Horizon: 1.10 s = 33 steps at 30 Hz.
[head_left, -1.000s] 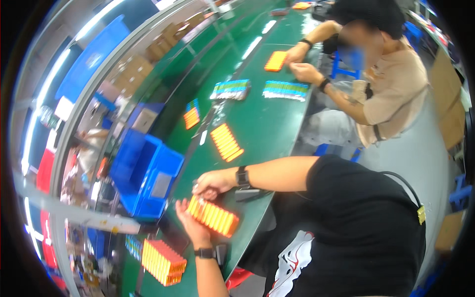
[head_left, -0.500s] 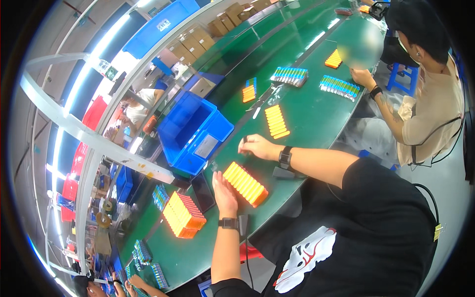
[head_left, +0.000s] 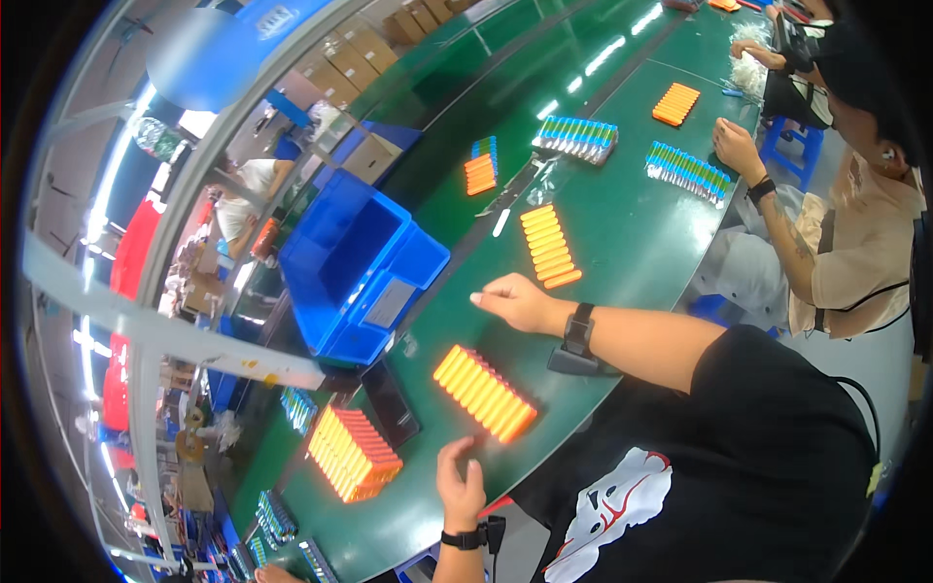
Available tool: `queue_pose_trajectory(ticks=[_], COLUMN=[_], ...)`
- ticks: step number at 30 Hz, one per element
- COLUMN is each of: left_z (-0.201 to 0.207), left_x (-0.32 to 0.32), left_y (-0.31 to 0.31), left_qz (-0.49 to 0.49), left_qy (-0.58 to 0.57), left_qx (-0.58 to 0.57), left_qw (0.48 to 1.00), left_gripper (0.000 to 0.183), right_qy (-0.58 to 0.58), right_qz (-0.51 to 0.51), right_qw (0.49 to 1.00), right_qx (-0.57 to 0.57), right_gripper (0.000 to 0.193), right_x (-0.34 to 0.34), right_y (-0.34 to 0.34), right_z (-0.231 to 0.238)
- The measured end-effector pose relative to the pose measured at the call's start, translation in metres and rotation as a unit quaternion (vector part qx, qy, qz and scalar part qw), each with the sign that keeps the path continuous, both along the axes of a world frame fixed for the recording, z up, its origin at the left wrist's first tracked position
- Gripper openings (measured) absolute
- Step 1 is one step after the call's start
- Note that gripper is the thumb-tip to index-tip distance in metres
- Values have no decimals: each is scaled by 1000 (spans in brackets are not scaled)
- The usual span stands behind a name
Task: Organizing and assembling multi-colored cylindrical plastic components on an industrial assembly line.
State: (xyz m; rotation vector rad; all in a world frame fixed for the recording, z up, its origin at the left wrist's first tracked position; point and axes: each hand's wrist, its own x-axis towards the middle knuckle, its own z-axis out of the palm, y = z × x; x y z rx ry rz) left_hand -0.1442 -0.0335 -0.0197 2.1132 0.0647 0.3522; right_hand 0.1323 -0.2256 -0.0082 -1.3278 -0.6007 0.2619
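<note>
My left hand (head_left: 460,481) is open at the table's near edge, with thumb and fingers apart and nothing in it. Just beyond its fingertips lies a stacked block of orange cylinders (head_left: 484,394), which it does not touch. Farther right, my right hand (head_left: 520,302) hovers above the green table (head_left: 457,321) with its fingers curled together. Whatever they may hold is hidden. A single row of orange cylinders (head_left: 550,247) lies beyond that hand. To the left of the block stands a taller stack of orange cylinders (head_left: 354,457), beside a dark flat phone-like slab (head_left: 391,403).
A blue bin (head_left: 355,267) stands on the table's far side. Blue-and-silver cylinder rows (head_left: 575,139) lie farther along, with another such row (head_left: 688,173) near a co-worker's hand (head_left: 739,148). A white metal frame post (head_left: 224,345) crosses at left.
My left hand has left the side of the orange block and drawn back toward the near edge, its fingers opening. My right hand stays near the same place, fingers curled. The view has shifted slightly.
</note>
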Motion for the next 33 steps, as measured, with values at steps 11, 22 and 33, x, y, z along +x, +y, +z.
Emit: queue_pose_trajectory(ticks=[11,22,33], left_z=[25,32,161], left_x=[17,57,227], left_y=[-5,13,34], left_qz=[-41,182,114], left_qy=[44,235,-9], left_qx=[89,-239,329], left_qw=[994,924,937], left_gripper=[16,9,61], right_qy=[-58,-227,-24], right_qz=[2,16,148], right_qw=[994,875,823], right_qx=[-94,-426,-548], right_gripper=[42,18,31], right_x=[4,-32,-94], right_y=[3,2,-151], right_z=[-9,19,46])
